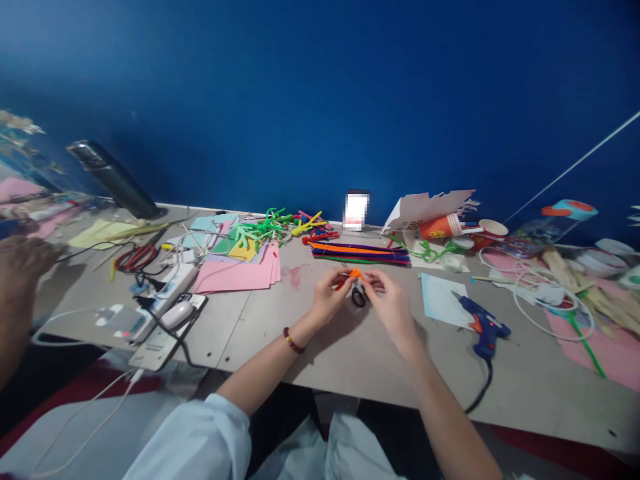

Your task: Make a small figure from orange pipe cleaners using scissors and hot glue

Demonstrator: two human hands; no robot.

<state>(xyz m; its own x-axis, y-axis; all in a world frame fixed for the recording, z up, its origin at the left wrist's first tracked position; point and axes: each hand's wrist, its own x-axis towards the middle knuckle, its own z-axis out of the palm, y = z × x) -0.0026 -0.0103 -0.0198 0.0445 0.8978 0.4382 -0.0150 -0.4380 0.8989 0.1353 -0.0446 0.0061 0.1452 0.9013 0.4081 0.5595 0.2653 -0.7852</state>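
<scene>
Between the fingertips of both hands is a small orange pipe cleaner (357, 273), bent into a compact shape. My left hand (330, 293) pinches it from the left, a beaded bracelet on that wrist. From the other side my right hand (387, 297) grips it too, fingers closed. Dark-handled scissors (358, 297) lie on the table just below the fingertips, partly hidden by the hands. Right behind the hands lies a bundle of straight pipe cleaners (360, 252) in orange, purple and green. The exact form of the orange piece is too small to make out.
A blue glue gun (484, 325) lies at right beside a light blue sheet (440, 300). Pink paper (235, 275) and green bent pipe cleaners (265, 227) sit left of centre. Further left are a power strip (170, 293), a phone, a mouse, a black flask (117, 180) and another person's arm.
</scene>
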